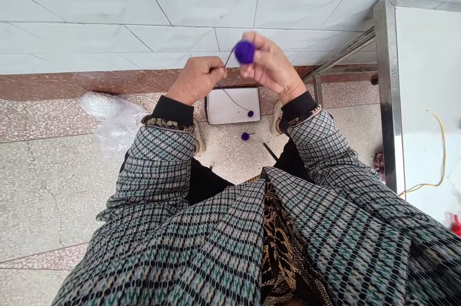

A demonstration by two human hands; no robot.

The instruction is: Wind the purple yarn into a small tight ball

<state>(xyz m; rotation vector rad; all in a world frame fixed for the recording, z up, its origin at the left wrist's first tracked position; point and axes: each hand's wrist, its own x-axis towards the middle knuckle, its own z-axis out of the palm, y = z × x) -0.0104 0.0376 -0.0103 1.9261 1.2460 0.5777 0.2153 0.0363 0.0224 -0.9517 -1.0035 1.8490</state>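
A yarn pom-pom (245,136) lies on the floor (54,190) (just before a card (233,106)).

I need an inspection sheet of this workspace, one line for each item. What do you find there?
Surface: speckled terrazzo floor.
Work things: purple yarn ball, thin dark rod, purple thread running to small purple ball on white card; second small purple ball on the floor.
Clutter: clear plastic bag, dark stick.
Hands: left hand pinches the rod; right hand holds the yarn ball.
Cables: yellow wire on white tabletop.
Surroundings: white tiled wall, stainless steel table leg.
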